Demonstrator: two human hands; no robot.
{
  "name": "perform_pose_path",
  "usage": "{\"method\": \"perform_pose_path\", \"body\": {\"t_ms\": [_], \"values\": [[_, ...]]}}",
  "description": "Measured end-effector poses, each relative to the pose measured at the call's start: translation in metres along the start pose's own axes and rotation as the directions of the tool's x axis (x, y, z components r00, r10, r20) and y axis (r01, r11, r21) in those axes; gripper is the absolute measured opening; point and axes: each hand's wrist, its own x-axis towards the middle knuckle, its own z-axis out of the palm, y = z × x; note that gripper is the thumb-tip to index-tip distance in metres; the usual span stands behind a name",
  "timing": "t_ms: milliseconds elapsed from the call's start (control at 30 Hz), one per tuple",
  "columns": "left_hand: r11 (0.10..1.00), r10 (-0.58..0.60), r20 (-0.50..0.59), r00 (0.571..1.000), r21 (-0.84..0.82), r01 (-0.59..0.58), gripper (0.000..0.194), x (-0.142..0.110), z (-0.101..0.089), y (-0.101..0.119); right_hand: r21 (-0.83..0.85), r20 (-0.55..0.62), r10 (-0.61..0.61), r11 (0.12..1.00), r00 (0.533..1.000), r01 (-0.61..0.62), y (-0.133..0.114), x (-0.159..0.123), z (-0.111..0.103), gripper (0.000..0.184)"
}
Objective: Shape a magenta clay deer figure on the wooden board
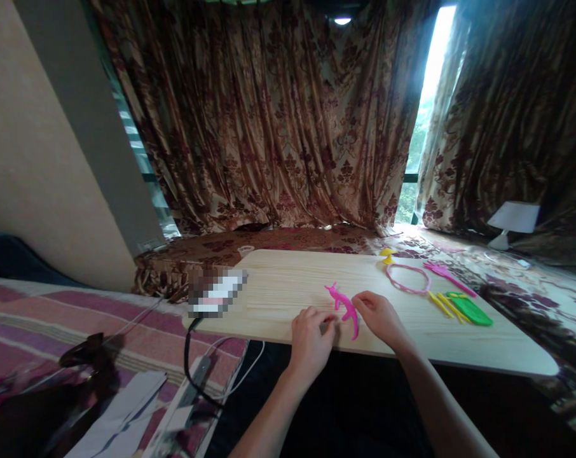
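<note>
A bright pink animal-shaped figure (348,306), with short legs and a long curved tail, is at the front middle of the pale wooden table (288,280). To its left, my left hand (311,334) has its fingers curled, thumb and forefinger reaching close to the figure's legs. What those fingers hold, if anything, is too small to make out. My right hand (376,312) is on the other side, its fingertips pinched at the figure's back. Whether the figure rests on the tabletop or is held slightly above it, I cannot tell.
Toward the right are a pink twisted ring (408,280), a yellow piece (387,256), a pink hand-shaped stick (450,278), yellow sticks (447,306) and a green tray (470,310). A blurred-out device (219,296) with a black cable lies at the left edge. A lamp (514,219) stands beyond.
</note>
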Motion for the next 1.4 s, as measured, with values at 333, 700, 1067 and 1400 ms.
{"method": "perform_pose_path", "body": {"t_ms": [333, 700, 1067, 1400], "values": [[0.987, 0.054, 0.089, 0.995, 0.149, -0.067, 0.017, 0.014, 0.018, 0.000, -0.010, 0.038, -0.067, 0.998, 0.997, 0.067, 0.024, -0.014, -0.009, 0.019], [0.955, 0.085, 0.123, 0.989, 0.273, -0.116, 0.012, 0.020, 0.028, 0.006, -0.095, 0.051, -0.104, 0.990, 0.993, 0.109, 0.022, -0.013, -0.004, 0.014], [0.923, 0.084, -0.051, 0.995, 0.380, -0.058, 0.024, 0.016, -0.037, -0.046, -0.327, 0.059, 0.017, 0.945, 0.998, 0.004, -0.005, 0.006, -0.010, 0.030], [0.875, 0.140, -0.082, 0.987, 0.477, -0.085, 0.023, 0.012, -0.050, -0.063, -0.251, 0.341, -0.006, 0.963, 0.940, 0.097, -0.007, 0.090, -0.025, 0.029]]}}
